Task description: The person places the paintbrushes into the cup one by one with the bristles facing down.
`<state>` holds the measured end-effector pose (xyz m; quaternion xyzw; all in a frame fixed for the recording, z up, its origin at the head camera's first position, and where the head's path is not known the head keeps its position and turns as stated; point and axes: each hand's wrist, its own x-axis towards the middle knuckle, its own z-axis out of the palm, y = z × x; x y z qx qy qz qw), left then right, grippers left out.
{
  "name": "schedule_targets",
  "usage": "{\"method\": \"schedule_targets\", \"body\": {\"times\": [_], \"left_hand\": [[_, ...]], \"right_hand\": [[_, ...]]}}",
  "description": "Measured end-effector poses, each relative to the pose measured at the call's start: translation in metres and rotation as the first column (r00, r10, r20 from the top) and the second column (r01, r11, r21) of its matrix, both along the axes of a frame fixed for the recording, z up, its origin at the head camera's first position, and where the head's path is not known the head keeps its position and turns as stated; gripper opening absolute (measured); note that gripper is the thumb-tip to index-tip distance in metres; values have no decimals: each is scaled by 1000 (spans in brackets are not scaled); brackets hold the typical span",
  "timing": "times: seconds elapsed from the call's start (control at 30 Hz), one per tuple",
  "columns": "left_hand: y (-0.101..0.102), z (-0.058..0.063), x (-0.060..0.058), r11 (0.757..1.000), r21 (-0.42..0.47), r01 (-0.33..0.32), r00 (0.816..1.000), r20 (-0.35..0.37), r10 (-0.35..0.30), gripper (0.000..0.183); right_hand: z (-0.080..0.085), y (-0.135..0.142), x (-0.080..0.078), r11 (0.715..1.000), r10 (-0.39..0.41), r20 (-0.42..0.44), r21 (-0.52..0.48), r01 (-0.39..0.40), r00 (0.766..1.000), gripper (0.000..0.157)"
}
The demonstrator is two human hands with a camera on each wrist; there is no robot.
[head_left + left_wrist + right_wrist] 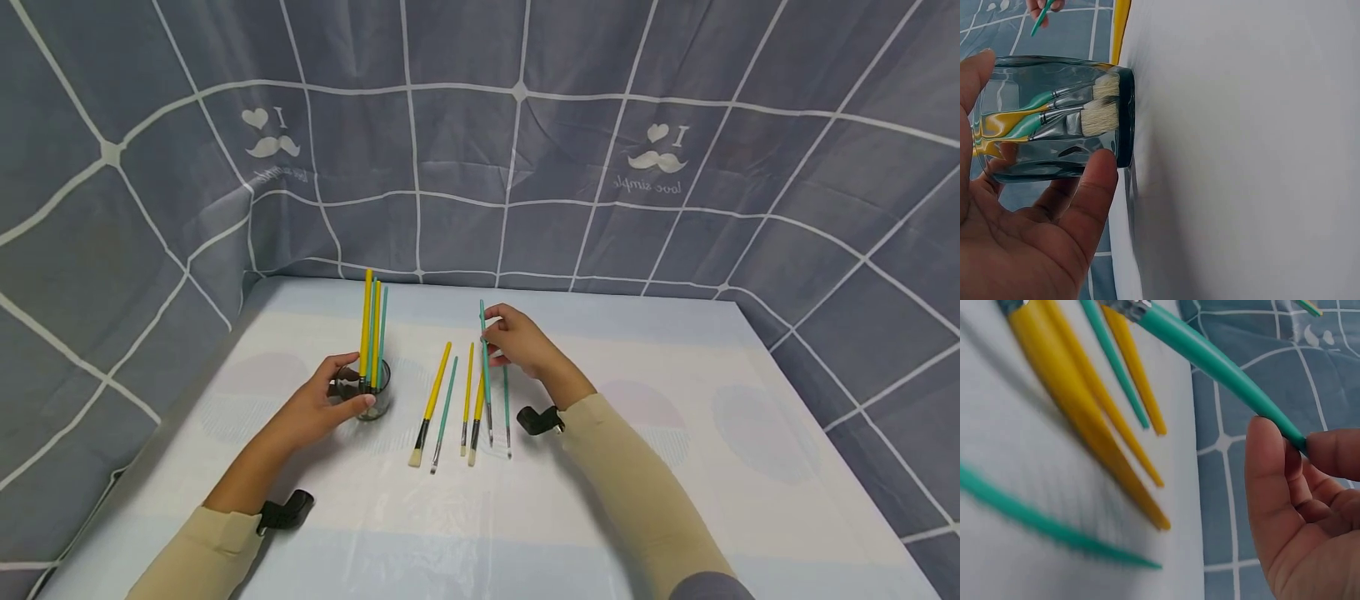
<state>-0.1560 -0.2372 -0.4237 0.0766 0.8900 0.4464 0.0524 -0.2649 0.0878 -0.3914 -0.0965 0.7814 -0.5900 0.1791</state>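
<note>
A clear drinking glass (381,407) stands on the table at left, with my left hand (318,412) curved around it, thumb and fingers on opposite sides. Several yellow and green paintbrushes lean in it, bristles (1100,119) down and handles up. My right hand (525,343) pinches a green paintbrush (1210,359) near its handle end, thumb against a finger; its metal ferrule and tip point toward me. Beneath and beside that hand lie other brushes, among them a green paintbrush (507,408) on the right and a yellow paintbrush (477,408) on the left.
Further left in the row lie a wide yellow paintbrush (435,392), a green paintbrush (446,412) and a thin yellow paintbrush (468,387). The white table (420,533) meets a grey checked curtain (465,150) at its back and sides.
</note>
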Motion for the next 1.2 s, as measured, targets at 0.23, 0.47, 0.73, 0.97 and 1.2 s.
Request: {"method": "schedule_targets", "body": {"times": [0.23,0.47,0.73,0.97,1.2], "left_hand": [[0,0,0,1000,13,3,1000,-5,-3,77],[0,-1,-1,1000,25,4,1000,-3,-4,76],[-3,-3,-1,1000,17,1,1000,-8,0,76],[-3,-3,-2,1000,21,7,1000,-15,-7,76],[-4,-2,0,999,48,16,1000,-12,-15,76]], "right_hand": [[0,-21,0,997,32,3,-64,-32,999,32],[6,-39,2,993,42,-40,-107,-46,998,30],[24,-57,2,982,35,-108,-179,-54,994,34],[44,-73,-1,963,-6,-128,-268,-29,992,30],[57,-89,-1,928,-48,-141,-372,-8,989,30]]}}
